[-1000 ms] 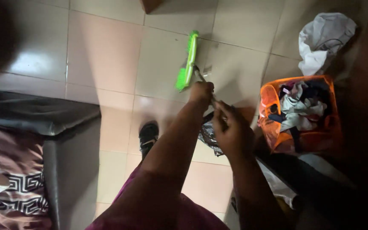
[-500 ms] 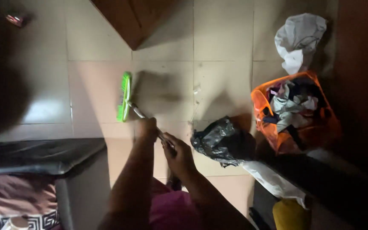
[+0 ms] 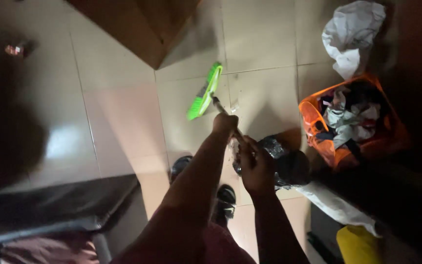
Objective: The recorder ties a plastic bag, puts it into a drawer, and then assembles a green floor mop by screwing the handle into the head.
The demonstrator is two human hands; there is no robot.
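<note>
Broom (image 3: 204, 93): its green head rests on the pale tiled floor (image 3: 123, 117), tilted, just below the corner of a brown wooden piece (image 3: 142, 24) at the top of the view. Its thin handle runs down and to the right into both hands. The left hand (image 3: 224, 124) is closed around the handle higher up, nearer the head. The right hand (image 3: 255, 164) is closed around it lower down, close to the body. The two hands sit near each other along the handle, the left ahead of the right.

Just right of the right hand, a dark crumpled bag (image 3: 286, 164) lies on the floor. Farther right stands an orange basket (image 3: 313, 124) filled with mixed cloth, and above it lies a white bundle (image 3: 350, 36). A yellow object (image 3: 357, 244) shows at the bottom right, beside a long white strip (image 3: 335, 208). Two dark shoes (image 3: 225, 200) show below the arms. A dark cushioned edge (image 3: 59, 205) fills the lower left.
</note>
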